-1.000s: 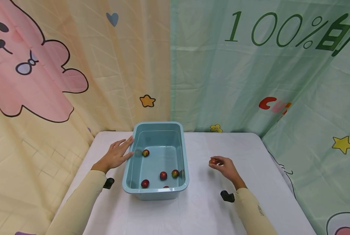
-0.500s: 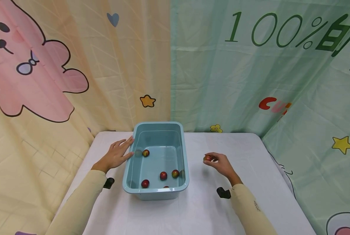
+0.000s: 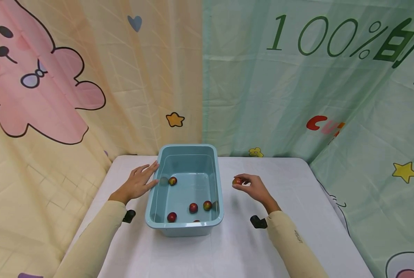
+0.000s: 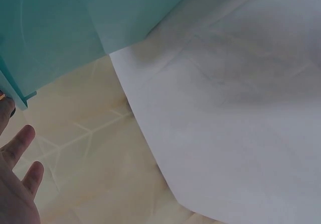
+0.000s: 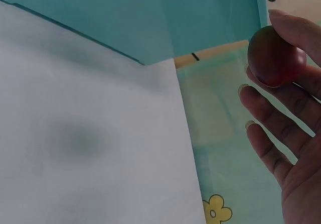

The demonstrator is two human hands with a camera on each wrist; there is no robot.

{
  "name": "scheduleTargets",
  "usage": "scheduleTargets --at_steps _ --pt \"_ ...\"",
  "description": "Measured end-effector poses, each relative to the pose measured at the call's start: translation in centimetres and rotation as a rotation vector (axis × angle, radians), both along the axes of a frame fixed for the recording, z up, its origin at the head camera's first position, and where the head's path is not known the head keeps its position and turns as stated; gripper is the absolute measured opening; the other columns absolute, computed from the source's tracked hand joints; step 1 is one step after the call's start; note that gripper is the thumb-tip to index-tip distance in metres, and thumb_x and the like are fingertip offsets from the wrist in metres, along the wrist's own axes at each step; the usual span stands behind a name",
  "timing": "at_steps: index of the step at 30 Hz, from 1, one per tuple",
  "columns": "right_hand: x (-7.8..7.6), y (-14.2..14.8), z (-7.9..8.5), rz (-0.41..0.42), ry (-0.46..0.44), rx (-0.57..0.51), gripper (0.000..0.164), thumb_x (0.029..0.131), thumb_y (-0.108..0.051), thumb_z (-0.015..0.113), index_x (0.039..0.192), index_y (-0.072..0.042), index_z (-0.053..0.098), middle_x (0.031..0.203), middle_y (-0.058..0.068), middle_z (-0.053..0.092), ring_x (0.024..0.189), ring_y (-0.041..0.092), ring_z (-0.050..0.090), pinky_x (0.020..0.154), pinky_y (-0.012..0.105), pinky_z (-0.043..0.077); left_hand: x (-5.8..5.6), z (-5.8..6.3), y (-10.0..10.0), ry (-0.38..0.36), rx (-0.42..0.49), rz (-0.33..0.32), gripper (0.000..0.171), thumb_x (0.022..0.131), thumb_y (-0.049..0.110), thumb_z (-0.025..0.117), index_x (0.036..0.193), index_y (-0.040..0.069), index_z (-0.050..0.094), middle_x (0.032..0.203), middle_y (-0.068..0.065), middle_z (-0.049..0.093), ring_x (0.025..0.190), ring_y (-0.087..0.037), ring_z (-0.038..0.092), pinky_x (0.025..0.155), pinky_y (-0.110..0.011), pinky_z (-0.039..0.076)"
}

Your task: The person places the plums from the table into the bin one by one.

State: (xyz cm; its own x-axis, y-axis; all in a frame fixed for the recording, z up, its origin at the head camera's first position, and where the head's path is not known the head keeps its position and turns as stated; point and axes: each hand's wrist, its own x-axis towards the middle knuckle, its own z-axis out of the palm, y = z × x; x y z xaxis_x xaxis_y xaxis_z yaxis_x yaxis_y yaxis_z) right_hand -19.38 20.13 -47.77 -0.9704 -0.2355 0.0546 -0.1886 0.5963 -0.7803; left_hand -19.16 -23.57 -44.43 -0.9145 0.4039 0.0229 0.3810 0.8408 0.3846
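Note:
My right hand [image 3: 257,189] pinches a dark red plum [image 5: 277,57] between thumb and fingers, in the air just right of a light blue plastic tub [image 3: 219,193]. In the right wrist view the other fingers spread loosely below it. At the tub's left side my left hand [image 3: 137,183] rests on the rim, fingers outstretched. Inside the tub lie several more plums: a red-green plum [image 3: 172,181] at the left, a red plum [image 3: 193,208] and a greenish plum [image 3: 207,205] near the right front, and another red plum [image 3: 172,217] at the front left. The front wall mostly hides one more.
The tub stands on a table with a white cloth [image 3: 280,173]. Printed curtains [image 3: 248,96] hang close behind the table and along both sides. A small black device [image 3: 258,222] sits at the right wrist, and a similar black device [image 3: 128,216] at the left.
My right hand has moved left and away from me with the plum, closer to the tub's right rim. The left hand and the plums in the tub have stayed put.

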Motion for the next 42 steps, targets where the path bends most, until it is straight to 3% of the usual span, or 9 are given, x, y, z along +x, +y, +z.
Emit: scheduleTargets --at_steps 20,27,42 --pt "-0.9 -2.9 2.3 0.083 0.038 -0.007 0.042 0.085 -0.029 0.074 0.118 -0.004 0.067 0.105 0.005 0.069 0.096 0.024 0.059 0.081 0.037 0.053 -0.1 0.0 0.0 -0.005 0.005 -0.007 0.065 0.098 0.031 0.047 0.151 0.002 0.024 0.158 -0.019 0.019 0.141 -0.045 0.016 0.11 -0.064 0.006" --pt "-1.3 -3.7 2.6 0.128 0.056 -0.01 0.044 0.085 -0.035 0.074 0.118 -0.006 0.068 0.105 0.003 0.069 0.095 0.022 0.059 0.083 0.039 0.052 -0.1 -0.1 0.0 -0.007 -0.01 -0.001 0.069 0.098 0.042 0.044 0.152 0.003 0.023 0.158 -0.018 0.018 0.141 -0.045 0.016 0.11 -0.064 0.006" --pt "-1.7 -5.2 3.8 0.215 0.132 -0.025 0.04 0.085 -0.028 0.075 0.115 -0.003 0.068 0.101 0.003 0.07 0.092 0.02 0.061 0.086 0.045 0.051 0.0 0.0 0.0 -0.012 -0.004 0.008 0.067 0.098 0.035 0.047 0.152 0.004 0.023 0.159 -0.017 0.017 0.142 -0.045 0.015 0.111 -0.064 0.005"
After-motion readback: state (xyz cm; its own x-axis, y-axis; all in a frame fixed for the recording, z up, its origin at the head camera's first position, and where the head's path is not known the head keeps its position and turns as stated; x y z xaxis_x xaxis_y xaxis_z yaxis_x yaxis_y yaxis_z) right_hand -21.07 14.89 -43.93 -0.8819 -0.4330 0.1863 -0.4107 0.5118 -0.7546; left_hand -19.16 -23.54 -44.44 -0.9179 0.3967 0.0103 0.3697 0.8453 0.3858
